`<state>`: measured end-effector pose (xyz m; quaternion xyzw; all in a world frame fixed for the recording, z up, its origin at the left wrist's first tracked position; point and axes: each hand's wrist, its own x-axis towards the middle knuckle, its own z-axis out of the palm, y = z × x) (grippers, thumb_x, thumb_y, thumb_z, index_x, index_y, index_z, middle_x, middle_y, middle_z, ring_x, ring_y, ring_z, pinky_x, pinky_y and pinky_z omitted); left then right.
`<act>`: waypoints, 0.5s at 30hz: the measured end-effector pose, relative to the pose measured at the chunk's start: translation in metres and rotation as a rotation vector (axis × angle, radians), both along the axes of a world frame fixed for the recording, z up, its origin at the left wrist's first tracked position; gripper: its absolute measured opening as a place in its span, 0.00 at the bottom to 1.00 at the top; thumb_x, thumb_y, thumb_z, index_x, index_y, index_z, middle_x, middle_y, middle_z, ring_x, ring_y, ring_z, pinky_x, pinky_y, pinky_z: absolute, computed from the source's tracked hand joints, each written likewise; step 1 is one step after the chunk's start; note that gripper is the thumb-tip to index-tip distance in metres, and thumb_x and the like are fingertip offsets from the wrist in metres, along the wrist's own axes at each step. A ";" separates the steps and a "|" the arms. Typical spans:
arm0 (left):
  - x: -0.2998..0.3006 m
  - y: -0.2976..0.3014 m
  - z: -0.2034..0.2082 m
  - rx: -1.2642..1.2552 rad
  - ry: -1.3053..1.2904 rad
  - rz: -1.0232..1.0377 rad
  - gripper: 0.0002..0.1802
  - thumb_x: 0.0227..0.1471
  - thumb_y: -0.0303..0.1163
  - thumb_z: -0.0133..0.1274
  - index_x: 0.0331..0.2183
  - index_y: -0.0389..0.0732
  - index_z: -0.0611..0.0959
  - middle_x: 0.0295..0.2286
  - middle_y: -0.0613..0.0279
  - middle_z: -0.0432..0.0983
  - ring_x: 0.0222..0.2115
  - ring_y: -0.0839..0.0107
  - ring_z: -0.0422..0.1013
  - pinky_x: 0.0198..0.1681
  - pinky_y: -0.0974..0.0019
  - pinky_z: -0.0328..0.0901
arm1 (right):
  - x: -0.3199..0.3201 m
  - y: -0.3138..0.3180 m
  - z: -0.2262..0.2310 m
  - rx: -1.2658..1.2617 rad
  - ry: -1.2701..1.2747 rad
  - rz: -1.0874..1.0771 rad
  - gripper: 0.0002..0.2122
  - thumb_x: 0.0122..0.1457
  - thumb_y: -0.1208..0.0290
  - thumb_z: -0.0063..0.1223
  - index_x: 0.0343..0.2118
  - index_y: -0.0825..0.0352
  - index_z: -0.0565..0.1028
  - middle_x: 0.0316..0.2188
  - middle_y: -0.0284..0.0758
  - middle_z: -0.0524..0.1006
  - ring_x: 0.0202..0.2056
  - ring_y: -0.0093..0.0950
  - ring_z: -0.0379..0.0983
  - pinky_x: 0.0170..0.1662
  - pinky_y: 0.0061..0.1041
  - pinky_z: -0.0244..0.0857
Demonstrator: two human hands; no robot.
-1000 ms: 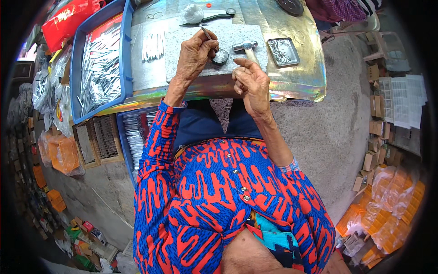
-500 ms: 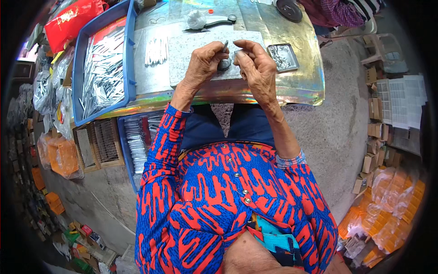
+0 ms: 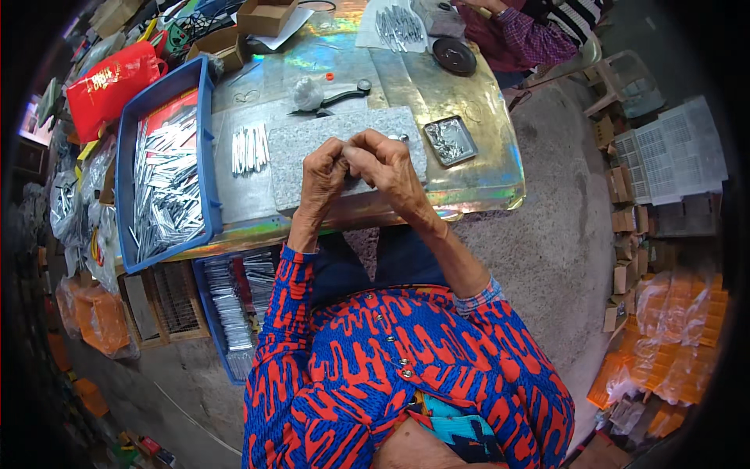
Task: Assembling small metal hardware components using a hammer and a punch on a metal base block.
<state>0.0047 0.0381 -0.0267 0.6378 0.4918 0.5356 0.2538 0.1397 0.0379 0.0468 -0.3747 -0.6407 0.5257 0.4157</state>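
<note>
Over the grey speckled stone slab, my left hand and my right hand meet with fingertips pinched together. Whatever lies between the fingers is hidden. A small shiny metal piece shows on the slab just behind my right hand. Left of the slab lies a row of thin silvery strips. Past the slab's far edge are a dark curved handle tool and a clump of clear plastic. To the right sits a small dark tray of small metal parts.
A blue bin of loose metal strips stands at the table's left, by a red bag. Under the table is another blue bin. A black round dish and a co-worker's checked sleeve are at the far right.
My hands have come together; before, they were apart, with a thin grey metal piece jutting from the left one. The view has tilted up, showing more of the table's far end.
</note>
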 end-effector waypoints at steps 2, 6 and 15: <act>0.001 0.000 0.001 -0.002 -0.026 -0.012 0.02 0.44 0.22 0.50 0.23 0.35 0.74 0.18 0.60 0.67 0.18 0.71 0.67 0.22 0.70 0.61 | 0.007 -0.003 -0.003 -0.163 0.110 0.086 0.07 0.52 0.71 0.49 0.30 0.70 0.70 0.19 0.27 0.68 0.22 0.14 0.61 0.27 0.14 0.57; -0.001 0.001 -0.002 -0.067 -0.058 -0.015 0.01 0.43 0.20 0.49 0.24 0.35 0.75 0.18 0.60 0.70 0.19 0.73 0.69 0.21 0.71 0.62 | 0.009 -0.016 -0.018 -0.183 0.204 0.084 0.10 0.49 0.75 0.51 0.35 0.68 0.67 0.27 0.27 0.68 0.30 0.14 0.63 0.34 0.14 0.58; 0.001 0.006 -0.002 -0.114 -0.190 -0.088 0.02 0.44 0.21 0.48 0.25 0.35 0.75 0.22 0.63 0.75 0.24 0.76 0.71 0.26 0.73 0.65 | 0.007 -0.019 -0.041 0.063 -0.165 -0.097 0.10 0.49 0.74 0.54 0.31 0.70 0.65 0.23 0.33 0.68 0.25 0.20 0.66 0.30 0.20 0.62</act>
